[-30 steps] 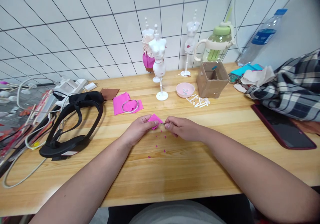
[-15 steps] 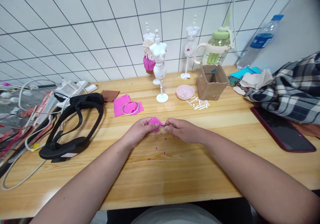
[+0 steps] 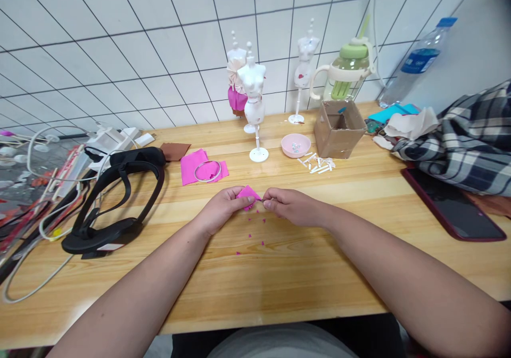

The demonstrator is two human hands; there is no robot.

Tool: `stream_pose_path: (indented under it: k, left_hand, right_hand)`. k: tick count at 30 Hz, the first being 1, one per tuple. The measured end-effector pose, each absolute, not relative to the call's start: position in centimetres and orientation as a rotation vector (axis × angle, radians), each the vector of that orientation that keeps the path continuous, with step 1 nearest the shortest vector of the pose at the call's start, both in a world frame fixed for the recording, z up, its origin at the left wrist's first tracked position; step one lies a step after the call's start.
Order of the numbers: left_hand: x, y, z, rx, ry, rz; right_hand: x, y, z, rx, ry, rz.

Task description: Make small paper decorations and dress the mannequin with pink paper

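Note:
My left hand is closed on a small folded piece of pink cloth, thumb on top. My right hand is closed at the cloth's right corner around what look like small scissors; only a thin dark tip shows, touching the cloth, and the rest is hidden in the fingers. Tiny pink scraps lie on the table below the hands. Beyond my left hand, more pink cloth lies flat with a metal ring on it.
A bare white mini dress form stands ahead, with two more behind. Right of it are a pink bowl of small beads, white strips and a cardboard box. A black headset lies left, a phone right.
Both hands keep their hold on the cloth and tool, almost in place. The view has shifted very slightly.

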State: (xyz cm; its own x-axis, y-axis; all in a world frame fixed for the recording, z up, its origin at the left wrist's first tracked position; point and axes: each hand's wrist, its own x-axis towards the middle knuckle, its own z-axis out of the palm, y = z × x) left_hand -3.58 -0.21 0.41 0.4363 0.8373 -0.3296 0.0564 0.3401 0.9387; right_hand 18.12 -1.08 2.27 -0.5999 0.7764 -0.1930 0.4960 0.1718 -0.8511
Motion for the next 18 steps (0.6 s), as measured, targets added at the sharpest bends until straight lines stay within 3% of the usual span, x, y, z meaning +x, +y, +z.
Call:
stream_pose_path:
  k: [18]
  left_hand:
    - [-3.44, -0.37, 0.42, 1.137, 1.022, 0.645]
  right_hand:
    - [18.14, -0.90, 2.21, -1.235, -2.128, 1.434]
